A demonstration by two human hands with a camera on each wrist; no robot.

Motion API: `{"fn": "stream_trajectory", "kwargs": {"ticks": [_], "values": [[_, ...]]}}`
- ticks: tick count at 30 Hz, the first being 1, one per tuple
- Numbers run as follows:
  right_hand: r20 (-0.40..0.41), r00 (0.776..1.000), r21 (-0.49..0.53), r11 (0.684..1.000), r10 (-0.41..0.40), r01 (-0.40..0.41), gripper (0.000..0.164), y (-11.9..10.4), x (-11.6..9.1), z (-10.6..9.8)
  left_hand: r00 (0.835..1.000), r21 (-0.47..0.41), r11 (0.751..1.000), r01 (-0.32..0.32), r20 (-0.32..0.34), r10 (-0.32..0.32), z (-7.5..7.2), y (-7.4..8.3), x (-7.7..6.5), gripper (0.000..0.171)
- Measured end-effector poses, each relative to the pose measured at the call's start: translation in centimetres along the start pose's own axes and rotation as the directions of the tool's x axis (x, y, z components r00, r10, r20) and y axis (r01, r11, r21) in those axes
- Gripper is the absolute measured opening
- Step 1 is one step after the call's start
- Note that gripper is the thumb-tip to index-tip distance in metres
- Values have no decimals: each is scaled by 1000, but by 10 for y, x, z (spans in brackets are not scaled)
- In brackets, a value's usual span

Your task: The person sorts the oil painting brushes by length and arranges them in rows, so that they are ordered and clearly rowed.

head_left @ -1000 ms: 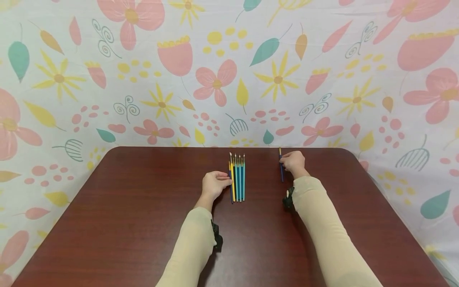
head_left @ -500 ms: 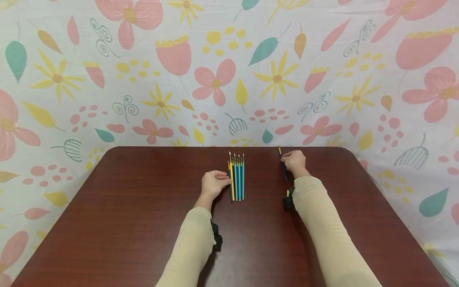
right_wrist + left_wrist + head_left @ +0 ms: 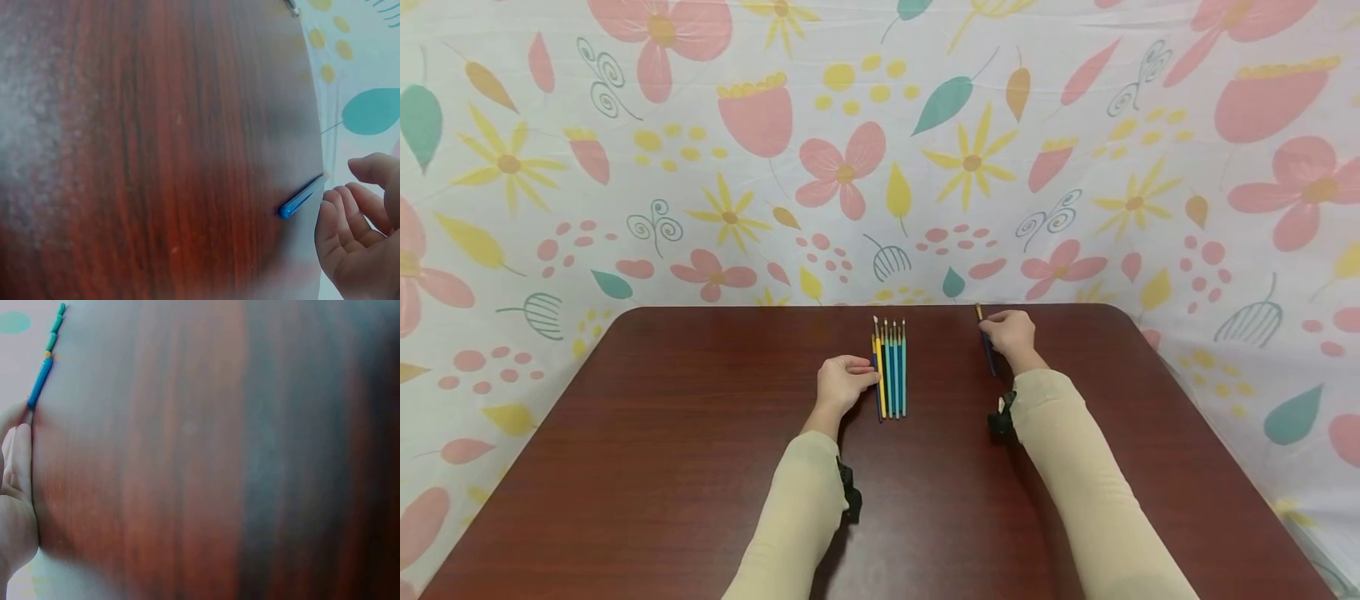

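Several paintbrushes lie side by side in an upright row on the table: a dark blue paintbrush point(image 3: 879, 408) at the left end, a yellow paintbrush point(image 3: 881, 396) beside it, then teal and blue paintbrushes point(image 3: 897, 375). My left hand point(image 3: 844, 382) touches the row's left side with nearly straight fingers. In the left wrist view the dark blue handle point(image 3: 40, 382) starts at the fingertips. Farther right, a separate dark blue paintbrush point(image 3: 989, 357) lies slightly slanted under the fingertips of my right hand point(image 3: 1011, 335). In the right wrist view, a gap shows between thumb and fingers around the brush's far part.
The brown wooden table point(image 3: 700, 467) ends close behind the brushes, against a floral cloth point(image 3: 775, 167). Dark wrist devices point(image 3: 850, 492) sit under both sleeves.
The separate brush has turned slightly, its handle end shifting right, with my right hand at it. My left hand stays at the row. The head view has shifted a little.
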State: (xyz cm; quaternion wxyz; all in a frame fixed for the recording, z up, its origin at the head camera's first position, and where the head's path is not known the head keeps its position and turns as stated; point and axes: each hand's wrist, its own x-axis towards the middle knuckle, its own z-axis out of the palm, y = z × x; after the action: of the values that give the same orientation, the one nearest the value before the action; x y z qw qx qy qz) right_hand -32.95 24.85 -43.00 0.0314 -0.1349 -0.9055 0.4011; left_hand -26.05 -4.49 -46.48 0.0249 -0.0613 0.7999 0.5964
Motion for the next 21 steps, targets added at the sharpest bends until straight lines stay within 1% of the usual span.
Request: {"fn": "stream_trajectory", "kwargs": {"ticks": [5, 9, 13, 18, 21], "values": [[-9, 1000, 48, 999, -8, 8, 37, -2, -2, 0, 1000, 10, 1000, -9, -1, 9, 0, 0, -1, 27], [-3, 1000, 120, 993, -2, 2, 36, -3, -6, 1, 1000, 16, 1000, -15, -2, 15, 0, 0, -1, 27], [26, 1000, 198, 980, 6, -11, 36, -4, -9, 1, 1000, 15, 1000, -17, -4, 17, 0, 0, -1, 27], [67, 998, 267, 964, 3, -21, 40, -7, -15, 0, 1000, 26, 999, -20, -4, 20, 0, 1, -2, 26], [84, 996, 306, 952, 1, -27, 42, -9, -19, 0, 1000, 14, 1000, -15, 0, 15, 0, 1, -2, 26]]}}
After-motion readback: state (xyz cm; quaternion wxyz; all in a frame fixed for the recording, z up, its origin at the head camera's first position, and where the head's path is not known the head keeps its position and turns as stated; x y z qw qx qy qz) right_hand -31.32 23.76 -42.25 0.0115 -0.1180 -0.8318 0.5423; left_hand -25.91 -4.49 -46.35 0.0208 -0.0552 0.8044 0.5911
